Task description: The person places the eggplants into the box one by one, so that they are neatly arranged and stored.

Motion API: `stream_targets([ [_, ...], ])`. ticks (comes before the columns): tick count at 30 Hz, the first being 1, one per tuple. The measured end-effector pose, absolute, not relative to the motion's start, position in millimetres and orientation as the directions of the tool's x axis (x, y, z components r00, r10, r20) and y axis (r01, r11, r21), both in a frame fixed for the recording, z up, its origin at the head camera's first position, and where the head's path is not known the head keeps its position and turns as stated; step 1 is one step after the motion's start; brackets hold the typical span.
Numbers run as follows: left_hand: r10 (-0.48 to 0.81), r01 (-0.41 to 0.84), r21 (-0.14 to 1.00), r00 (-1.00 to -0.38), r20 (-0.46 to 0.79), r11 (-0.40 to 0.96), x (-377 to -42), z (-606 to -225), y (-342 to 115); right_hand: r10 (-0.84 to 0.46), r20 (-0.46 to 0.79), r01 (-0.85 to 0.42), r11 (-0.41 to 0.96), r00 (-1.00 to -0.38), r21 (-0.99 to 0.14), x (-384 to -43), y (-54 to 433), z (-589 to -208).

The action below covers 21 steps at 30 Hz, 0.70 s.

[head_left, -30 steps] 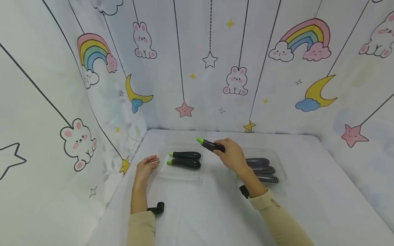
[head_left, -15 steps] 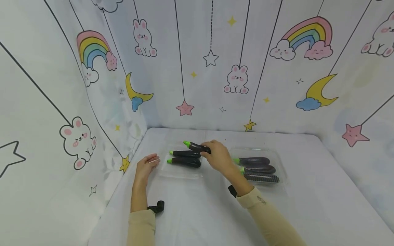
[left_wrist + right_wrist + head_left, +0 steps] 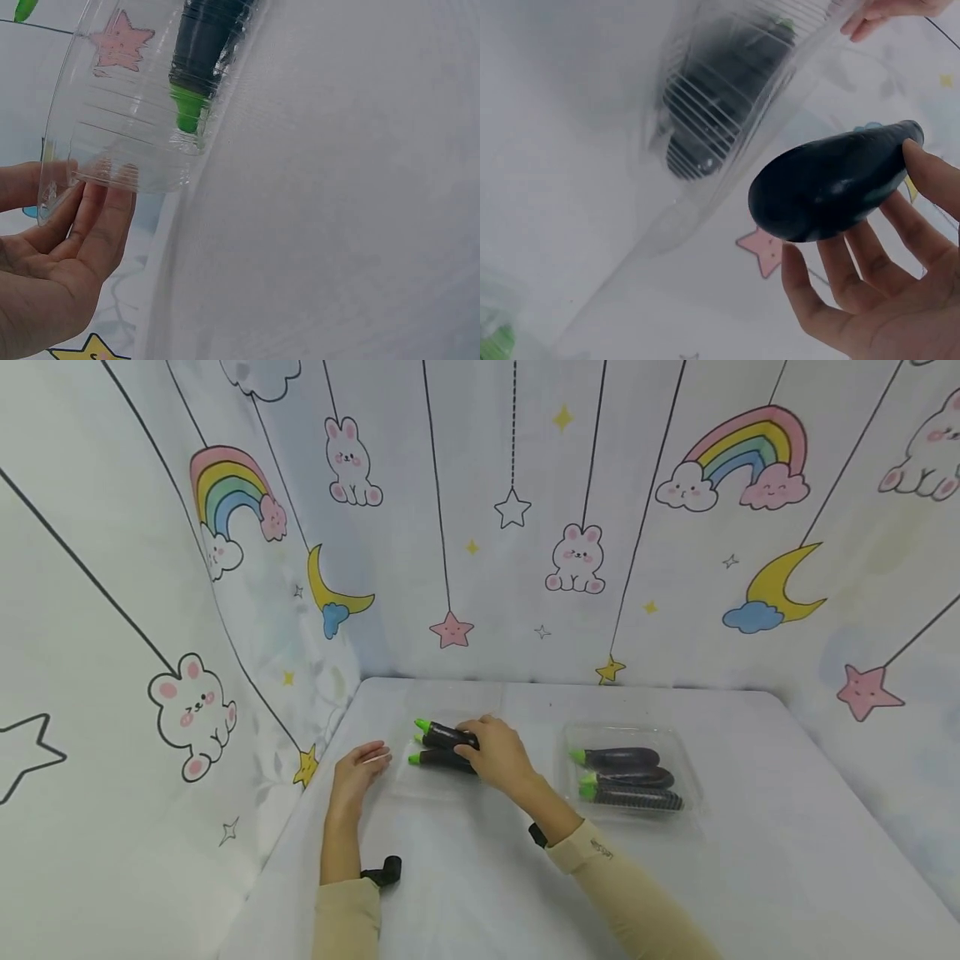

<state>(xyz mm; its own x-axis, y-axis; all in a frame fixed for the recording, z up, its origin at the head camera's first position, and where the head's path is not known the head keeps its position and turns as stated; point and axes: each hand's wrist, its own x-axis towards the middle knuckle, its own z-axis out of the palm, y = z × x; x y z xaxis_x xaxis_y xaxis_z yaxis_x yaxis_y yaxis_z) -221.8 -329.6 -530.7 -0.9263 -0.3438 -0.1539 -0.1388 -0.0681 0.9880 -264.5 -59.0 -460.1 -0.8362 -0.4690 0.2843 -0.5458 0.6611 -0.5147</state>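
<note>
My right hand [image 3: 498, 758] grips a dark eggplant [image 3: 447, 736] with a green stem by its rounded end, fingers and thumb around it. It is over the left clear plastic container [image 3: 431, 797], where other eggplants [image 3: 441, 760] lie, partly covered by the hand and the held one. In the right wrist view the held eggplant [image 3: 829, 187] shows between thumb and fingertips. My left hand [image 3: 358, 777] is at that container's left side. The left wrist view has the left thumb and fingers [image 3: 109, 225] holding the clear container's edge.
To the right stands a second clear container [image 3: 692, 777] holding a plain eggplant [image 3: 622, 757], another behind its front one, and a ribbed-looking eggplant [image 3: 637, 797] nearest me. Both rest on a white-covered table [image 3: 480, 877]. A patterned curtain [image 3: 495, 568] closes off the back and left.
My right hand has carried the eggplant left and down, from between the containers to over the left one. The right container's eggplants are now uncovered. My left hand has stayed in place.
</note>
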Motion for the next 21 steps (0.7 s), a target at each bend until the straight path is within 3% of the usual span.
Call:
stream_targets([
  [21,-0.357,-0.136,0.99,-0.923,-0.144,-0.05,-223,-533,-330,-0.51,0.273,-0.578,0.745,-0.815,-0.333,-268,-90,-497],
])
